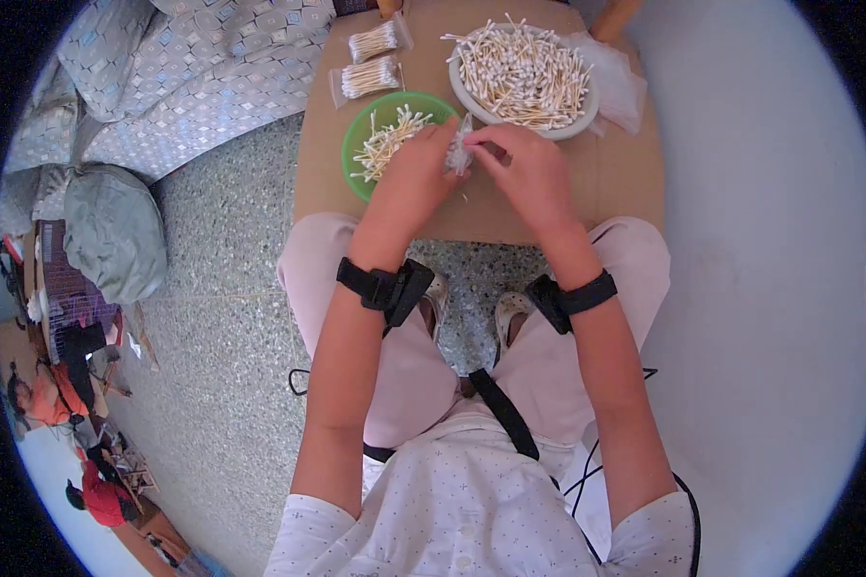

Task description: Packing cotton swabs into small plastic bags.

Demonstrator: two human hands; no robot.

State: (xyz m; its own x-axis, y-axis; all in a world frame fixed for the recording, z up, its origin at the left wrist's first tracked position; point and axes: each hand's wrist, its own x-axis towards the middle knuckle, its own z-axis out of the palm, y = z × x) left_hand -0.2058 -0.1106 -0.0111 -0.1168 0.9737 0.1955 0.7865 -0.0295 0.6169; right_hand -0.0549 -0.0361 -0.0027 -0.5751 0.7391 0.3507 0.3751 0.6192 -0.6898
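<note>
My left hand (420, 173) reaches over the right rim of a green bowl (349, 154) and holds a small clear plastic bag (459, 152). Its fingers are closed on the bag's left side. At the bag's right edge, my right hand (526, 171) pinches the plastic between thumb and fingertips. What is inside the bag, if anything, is too small to tell. Loose cotton swabs (389, 142) with white tips lie jumbled in the green bowl, partly hidden by my left hand. Beyond my right hand, a white bowl (457, 88) is heaped with many more swabs (522, 75).
Two filled bags of cotton swabs (369, 77) lie at the table's far left. Flat clear plastic bags (614, 85) rest right of the white bowl. The brown tabletop (606, 183) meets a pale wall (751, 240). Patterned bedding (212, 87) is at left; two people sit farther off.
</note>
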